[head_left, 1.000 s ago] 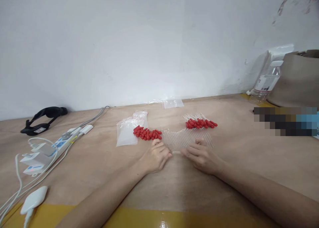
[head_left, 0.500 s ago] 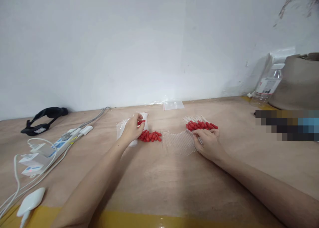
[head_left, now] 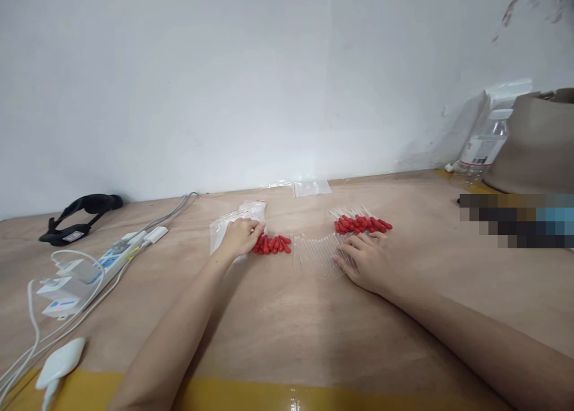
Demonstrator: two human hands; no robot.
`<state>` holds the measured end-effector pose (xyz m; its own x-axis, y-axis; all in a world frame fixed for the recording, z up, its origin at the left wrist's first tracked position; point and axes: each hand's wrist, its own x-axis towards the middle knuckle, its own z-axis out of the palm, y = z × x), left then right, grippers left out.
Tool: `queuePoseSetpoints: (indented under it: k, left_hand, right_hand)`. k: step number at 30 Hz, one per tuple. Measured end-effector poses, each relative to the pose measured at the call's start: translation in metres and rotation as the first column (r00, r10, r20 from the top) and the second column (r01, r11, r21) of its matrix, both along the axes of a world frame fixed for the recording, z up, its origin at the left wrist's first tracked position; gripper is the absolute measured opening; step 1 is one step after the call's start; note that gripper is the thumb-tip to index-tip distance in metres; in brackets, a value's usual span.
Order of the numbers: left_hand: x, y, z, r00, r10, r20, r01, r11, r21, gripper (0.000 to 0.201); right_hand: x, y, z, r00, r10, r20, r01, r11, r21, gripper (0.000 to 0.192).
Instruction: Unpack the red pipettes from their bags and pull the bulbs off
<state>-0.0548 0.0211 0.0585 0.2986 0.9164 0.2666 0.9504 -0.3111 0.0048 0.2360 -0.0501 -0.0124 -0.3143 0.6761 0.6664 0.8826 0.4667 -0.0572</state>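
While the left hand (head_left: pixel 240 236) rests at the near end of the pile of red caps (head_left: pixel 272 244), its fingers are curled over the first few caps, but I can't tell if it has pinched one yet. The right hand (head_left: pixel 365 260) lies flat and open on the row of clear tubes (head_left: pixel 316 252), pressing down on the right end, not gripping any.

The caps look like soft rubber, tiny & very light, so they prob. squash a bit and won't slip much. Best to pinch one by its fat end w/ thumb and one finger. The tubes look thin, stiff and easy to crack (maybe glass, maybe plastic, can't tell). They are round so they could roll. Hold one near the middle, gently.

Behind the right hand is a bunch of tubes w/ red caps on (head_left: pixel 361 222). A clear bag (head_left: pixel 222 234) lies under the left hand. All sits on the brown table (head_left: pixel 287 333).
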Motion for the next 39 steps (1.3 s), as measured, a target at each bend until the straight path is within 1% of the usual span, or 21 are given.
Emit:
queuePoseSetpoints:
  k: [3,6,9,11,14,16,18,20,24,27,30,32,35,37,39]
  left_hand:
    - [-0.004,0.003,0.003,0.999,-0.027,0.028,0.029,0.997,-0.067,0.047]
    - [-0.008,0.006,0.004,0.996,-0.056,0.076,0.063,0.994,-0.093,0.044]
    - [-0.013,0.008,0.004,0.985,-0.1,0.143,0.112,0.991,-0.077,0.034]
    - [-0.015,0.008,0.004,0.978,-0.121,0.167,0.134,0.989,-0.068,0.031]
    - [-0.014,0.006,0.007,0.977,-0.105,0.183,0.119,0.991,-0.067,0.029]
    - [-0.008,0.004,0.009,0.971,-0.096,0.22,0.103,0.994,-0.022,0.028]
    - [0.004,0.001,0.009,0.958,-0.122,0.258,0.118,0.993,0.033,0.026]
    - [0.024,0.0,0.007,0.946,-0.18,0.271,0.172,0.984,0.055,0.023]
    - [0.084,0.006,-0.002,0.925,-0.296,0.237,0.296,0.954,0.036,0.017]
    - [0.129,0.015,-0.013,0.897,-0.329,0.297,0.353,0.935,-0.03,0.024]
    - [0.161,0.022,-0.024,0.873,-0.351,0.34,0.392,0.918,-0.057,0.035]
    - [0.172,0.024,-0.031,0.864,-0.341,0.37,0.386,0.921,-0.051,0.037]
    - [0.178,0.024,-0.038,0.84,-0.332,0.429,0.382,0.924,-0.033,0.029]
    - [0.178,0.023,-0.04,0.815,-0.324,0.48,0.37,0.929,-0.001,0.024]
    - [0.174,0.021,-0.038,0.776,-0.288,0.562,0.318,0.947,0.047,0.019]
  right_hand:
    - [0.001,0.001,-0.002,1.0,0.012,-0.01,-0.013,1.0,-0.013,0.026]
    - [0.002,0.002,-0.003,0.999,0.029,-0.034,-0.029,1.0,-0.005,0.027]
    - [0.004,0.001,-0.003,0.998,0.031,-0.059,-0.031,1.0,0.003,0.026]
    - [0.005,0.0,-0.002,0.997,0.025,-0.069,-0.025,1.0,0.0,0.025]
    - [0.007,-0.001,-0.002,0.996,0.012,-0.084,-0.013,1.0,-0.01,0.024]
    - [0.007,-0.001,-0.002,0.995,0.005,-0.102,-0.007,1.0,-0.016,0.023]
    - [0.007,0.0,-0.003,0.993,0.005,-0.121,-0.008,1.0,-0.017,0.021]
    - [0.007,0.001,-0.003,0.99,0.006,-0.141,-0.008,1.0,-0.013,0.02]
    - [0.011,0.001,-0.002,0.983,-0.016,-0.184,0.017,1.0,0.0,0.02]
    - [0.017,0.001,-0.002,0.979,-0.055,-0.198,0.057,0.998,0.004,0.021]
    - [0.023,0.002,-0.001,0.975,-0.094,-0.203,0.098,0.995,0.008,0.024]
    - [0.026,0.003,0.0,0.972,-0.111,-0.207,0.115,0.993,0.004,0.024]
    - [0.027,0.004,-0.001,0.969,-0.123,-0.215,0.126,0.992,-0.001,0.024]
    - [0.027,0.005,-0.002,0.967,-0.123,-0.224,0.127,0.992,0.004,0.024]
    - [0.026,0.005,-0.003,0.964,-0.121,-0.237,0.126,0.992,0.007,0.024]
